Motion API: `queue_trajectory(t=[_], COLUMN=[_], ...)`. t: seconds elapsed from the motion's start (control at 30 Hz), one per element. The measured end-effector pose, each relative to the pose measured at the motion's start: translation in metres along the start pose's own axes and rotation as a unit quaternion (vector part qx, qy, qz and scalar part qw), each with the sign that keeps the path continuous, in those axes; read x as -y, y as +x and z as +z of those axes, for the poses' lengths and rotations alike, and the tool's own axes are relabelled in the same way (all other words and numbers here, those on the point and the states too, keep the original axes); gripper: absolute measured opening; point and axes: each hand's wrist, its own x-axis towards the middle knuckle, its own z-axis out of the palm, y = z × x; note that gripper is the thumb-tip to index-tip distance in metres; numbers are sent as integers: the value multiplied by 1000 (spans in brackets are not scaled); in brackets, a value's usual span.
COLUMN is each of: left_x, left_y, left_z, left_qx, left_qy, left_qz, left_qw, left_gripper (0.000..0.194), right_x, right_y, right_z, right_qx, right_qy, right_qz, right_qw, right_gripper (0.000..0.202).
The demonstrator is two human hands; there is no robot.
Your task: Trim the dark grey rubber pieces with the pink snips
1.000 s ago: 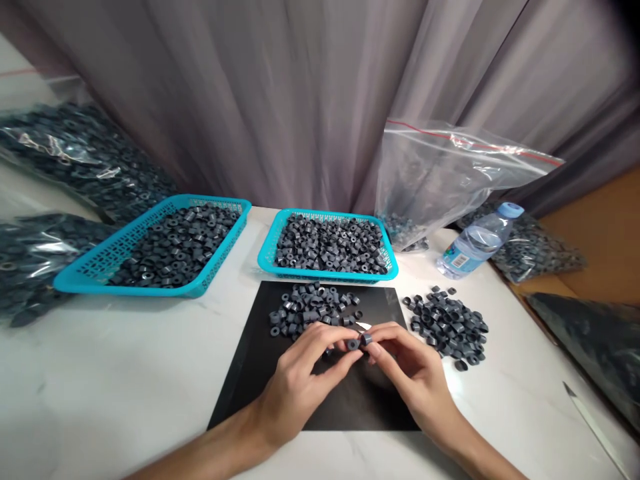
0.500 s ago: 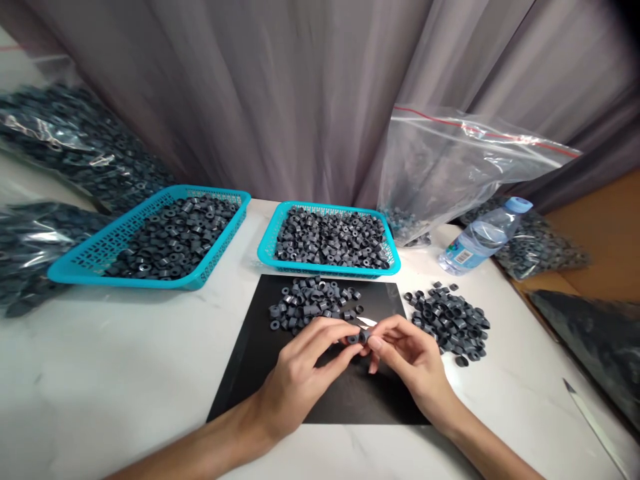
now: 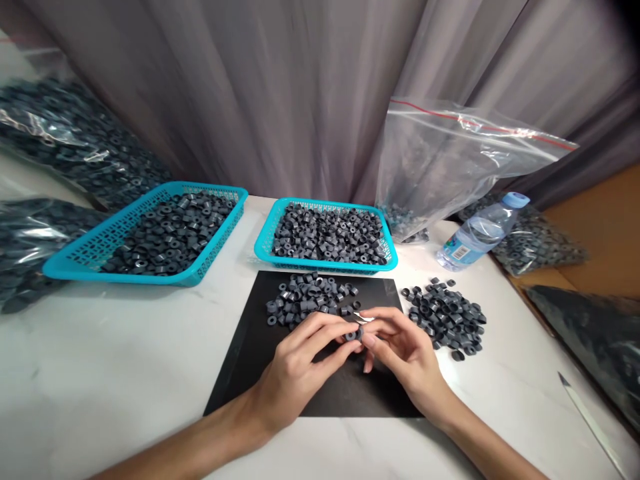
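My left hand is closed, with thumb and fingertips pinching a small dark grey ring-shaped piece with a round hole. Against it, my right hand is also closed, its thumb and finger on a second dark grey ring. A thin, pointed silvery blade shows by the right fingers; I cannot tell how it is held. Both hands are above a black mat. Just behind them on the mat lies a pile of similar grey pieces.
Another pile of grey pieces lies right of the mat. Two blue baskets of pieces stand behind. A clear zip bag, a water bottle and filled bags surround the table. A pointed metal tool lies at right.
The whole view has shifted slightly. Both hands stay together around the grey pieces, and the right fingers have moved a little around the ring and blade.
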Motion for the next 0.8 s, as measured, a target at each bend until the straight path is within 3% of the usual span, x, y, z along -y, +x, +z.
queue_trajectory(t=[0.17,0.3,0.8], left_x=[0,-1,1], left_y=[-1,-2,-2], left_z=[1,2,2], left_qx=[4,-14,-16], left_qy=[-21,-31,-24], left_qz=[-35,-69,-48], left_qw=[999,997,998], left_gripper=[32,24,23], right_x=[6,6,-1], right_y=[1,0,0], right_z=[2,1,-2], right_qx=[5,-5,-10], right_qy=[-27,-28,6], right_qz=[-19,-12,-1], right_qw=[999,1000,1000], right_gripper=[14,17,13])
